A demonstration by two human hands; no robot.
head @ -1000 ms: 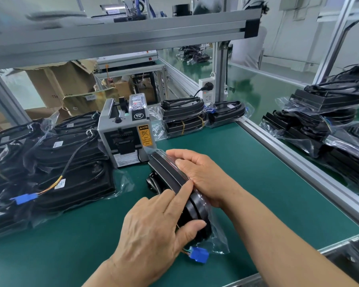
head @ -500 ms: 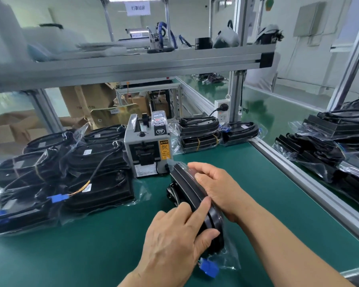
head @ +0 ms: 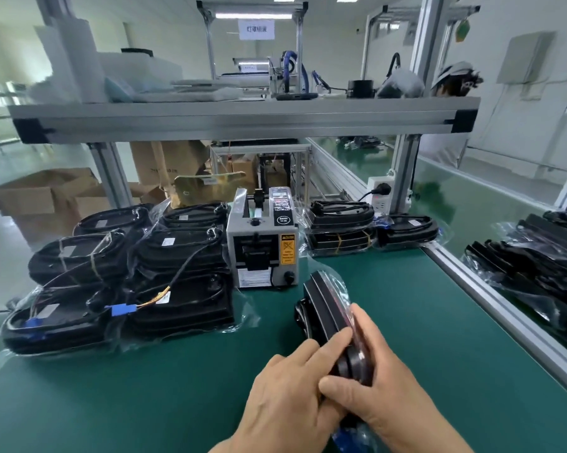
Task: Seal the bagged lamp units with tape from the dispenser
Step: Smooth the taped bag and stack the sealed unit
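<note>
Holding the lamp (head: 321,299), black and in a clear bag, on edge on the green mat (head: 144,397), just in front and to the right of the dispenser (head: 262,246), with its far end near that machine but apart from it. Gripping with the left hand (head: 285,400) from the left, fingers pressed together and curled over the near rim, thumb hidden. Wrapping with the right hand (head: 386,387) from the right, fingers together along the bag's far face, thumb crossed over the near end and touching the left hand. Below both hands, a blue plug (head: 349,434) inside the bag, blurred. Left of the dispenser, touching it, piles (head: 177,259) of more bagged lamps. Right of it, a smaller stack (head: 341,227). Behind and to the right, a white socket strip (head: 378,194) on a post. Above it, a grey shelf (head: 242,117). Behind and to the left, on the floor, brown boxes (head: 46,197).
</note>
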